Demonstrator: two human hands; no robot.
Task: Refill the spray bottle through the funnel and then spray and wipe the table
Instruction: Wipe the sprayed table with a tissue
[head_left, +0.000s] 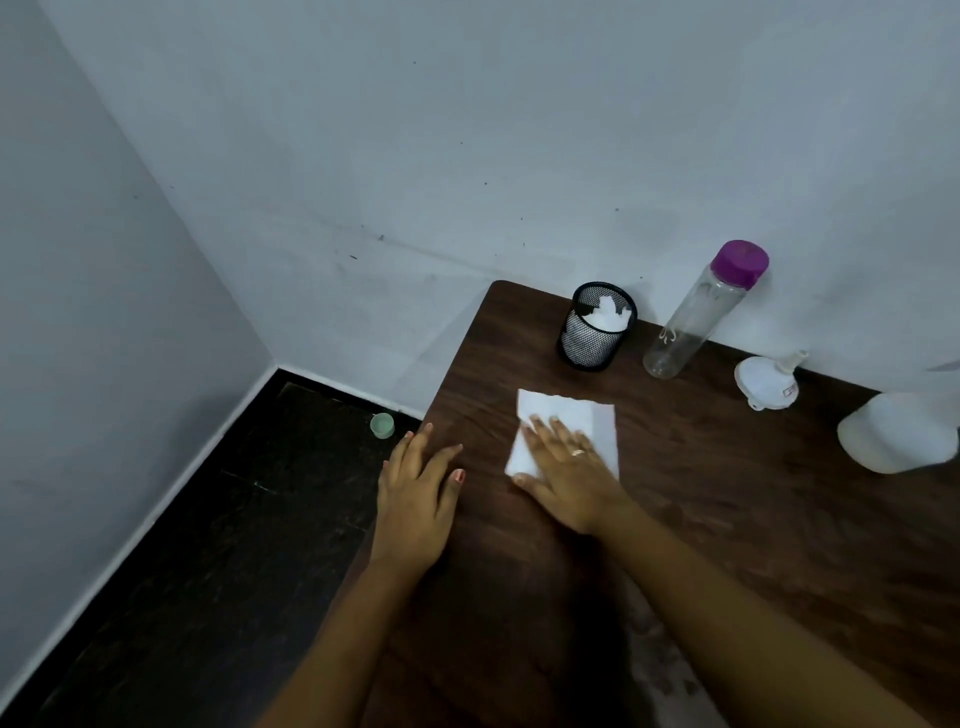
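Wiping stage, it seems. White tissue (571, 415) lies flat on the surface (727, 519). Right hand (566, 473) presses it, fingers straight. Left hand (415, 483) flat, empty, at the surface's edge. Funnel (766, 384) set aside and blurred white bottle (898, 434) far right: refill likely done.

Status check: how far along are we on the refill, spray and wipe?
The refill looks done: the funnel lies loose on the table, in no bottle, and the clear bottle is capped. In hand is the wipe: the right hand presses a white tissue flat on it; the left hand rests at the table's edge. Likely left: the near side, where pale smears show. Whether spraying happened, I cannot tell.
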